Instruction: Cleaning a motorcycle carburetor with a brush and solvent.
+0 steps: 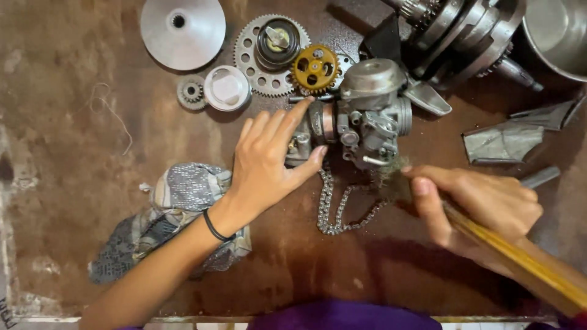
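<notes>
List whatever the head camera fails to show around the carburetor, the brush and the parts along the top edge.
- Carburetor: its left end is hidden under the left hand.
- Brush: bristles blurred at the tip; handle cut off by the lower right corner, and the right hand covers its grip.
- Chain: upper end hidden beneath the carburetor.
- Metal bowl and crankshaft assembly: cut off by the top edge.

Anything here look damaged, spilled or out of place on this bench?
Nothing looks broken or spilled. The left hand steadies the carburetor while the right hand brushes it with a wooden-handled brush. A chain lies loosely heaped below, and a crumpled rag sits on the stained bench.
</notes>
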